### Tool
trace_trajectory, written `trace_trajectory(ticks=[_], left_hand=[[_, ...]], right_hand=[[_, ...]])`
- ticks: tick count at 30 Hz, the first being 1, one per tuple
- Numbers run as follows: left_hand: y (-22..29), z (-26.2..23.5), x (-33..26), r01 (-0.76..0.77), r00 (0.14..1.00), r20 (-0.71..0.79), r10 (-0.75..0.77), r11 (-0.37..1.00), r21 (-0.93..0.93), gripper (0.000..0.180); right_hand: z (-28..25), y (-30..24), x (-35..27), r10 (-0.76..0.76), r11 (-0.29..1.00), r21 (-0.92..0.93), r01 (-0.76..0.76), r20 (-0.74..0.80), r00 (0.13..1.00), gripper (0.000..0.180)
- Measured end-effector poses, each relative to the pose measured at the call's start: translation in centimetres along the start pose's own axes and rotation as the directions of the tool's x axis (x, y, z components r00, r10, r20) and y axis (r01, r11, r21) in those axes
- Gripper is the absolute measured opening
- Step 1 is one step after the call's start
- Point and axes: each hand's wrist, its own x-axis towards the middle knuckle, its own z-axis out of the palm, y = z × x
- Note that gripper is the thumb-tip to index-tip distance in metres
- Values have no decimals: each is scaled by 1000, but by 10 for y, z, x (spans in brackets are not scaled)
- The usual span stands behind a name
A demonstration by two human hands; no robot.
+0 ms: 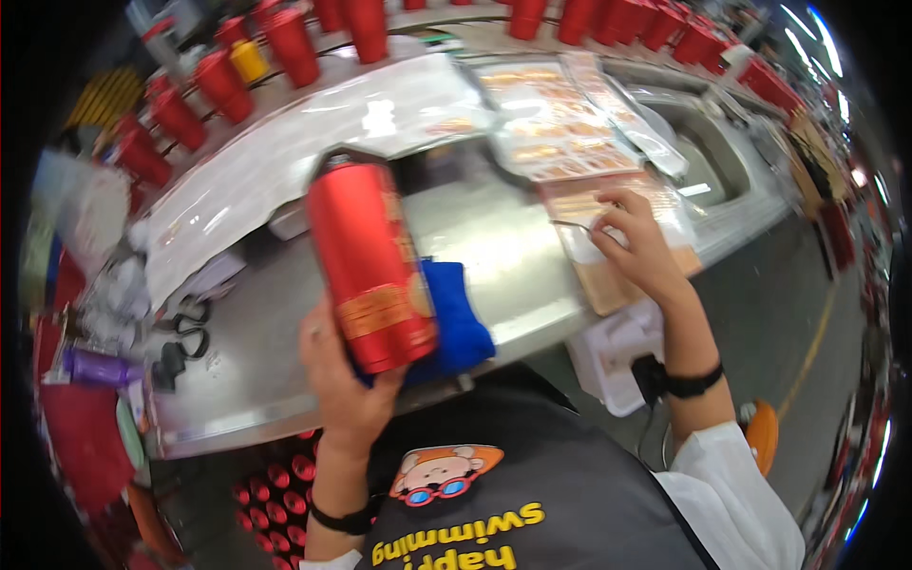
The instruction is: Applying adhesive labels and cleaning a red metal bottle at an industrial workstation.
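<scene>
The left hand (pixel 347 380) grips a red bottle (pixel 370 266) from below, fingers clamped on its base, tilting it above the blue cloth (pixel 456 313) on the tabletop (pixel 503 256). Right of the bottle, the right hand (pixel 641 242) pinches thin tweezers (pixel 570 225) over a sticker sheet (pixel 617 275), fingers together.

Your left hand (pixel 344 385) hides the base of the red bottle (pixel 370 266), and the bottle covers most of the blue cloth (pixel 456 318) behind it. Right of the bottle, your right hand (pixel 638 242) pinches a thin tool too blurred to identify. The sticker sheets (pixel 556 128) beyond show only smeared orange patches.
</scene>
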Motion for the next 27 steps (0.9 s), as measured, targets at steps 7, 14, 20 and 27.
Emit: trace_trajectory(ticks=[7,14,20,27], left_hand=[[7,-12,4,-105,994,12,105,962,250,92],[25,-28,7,-150,988,-67,136,933,-327,60],[22,-22,-1,-36,997,-79,24,987,-155,21],[30,-28,9,-153,983,-148,112,939,-307,20]], right_hand=[[-13,-123,17,-203,918,381,106,226,953,13],[8,-179,31,-446,829,465,312,214,869,15],[29,-177,29,-376,865,424,268,195,906,15],[28,-182,30,-377,864,420,278,173,910,16]])
